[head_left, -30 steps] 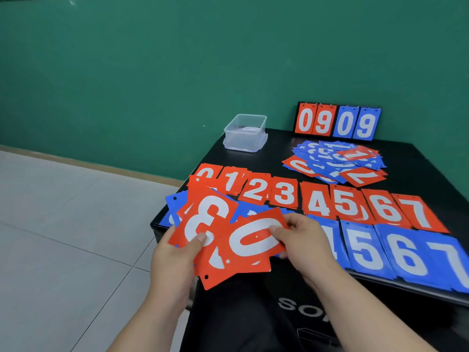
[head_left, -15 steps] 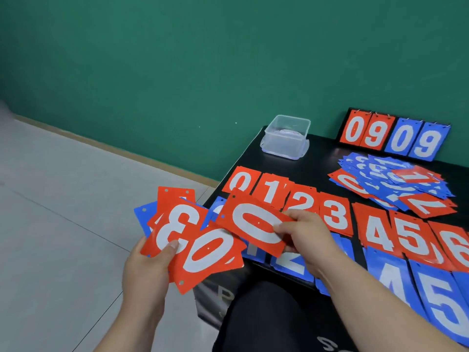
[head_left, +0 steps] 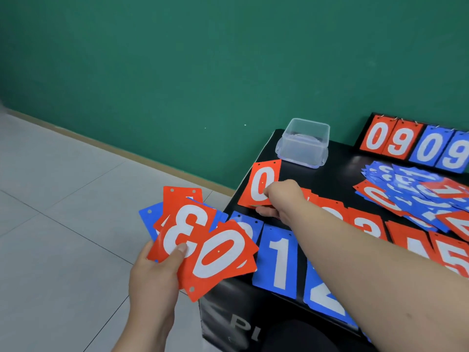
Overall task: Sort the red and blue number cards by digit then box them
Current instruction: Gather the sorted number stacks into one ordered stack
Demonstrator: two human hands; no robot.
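My left hand (head_left: 152, 273) grips a fan of red and blue number cards (head_left: 203, 240) off the table's left edge; a red 3 and a red 0 lie on top. My right hand (head_left: 279, 199) pinches a red 0 card (head_left: 262, 184) at the far left end of the red row (head_left: 365, 224) on the black table (head_left: 337, 174). My forearm hides part of that row. A blue row (head_left: 279, 262) with 1 and 2 lies nearer me. A clear plastic box (head_left: 303, 143) stands at the table's back left corner.
A loose heap of mostly blue cards (head_left: 411, 194) lies at the right. A flip scoreboard (head_left: 416, 146) reading 0909 stands at the back. Green wall behind, grey tiled floor to the left of the table.
My right hand carried the red 0 card away from the fan and up to the left end of the red row. The view has swung left.
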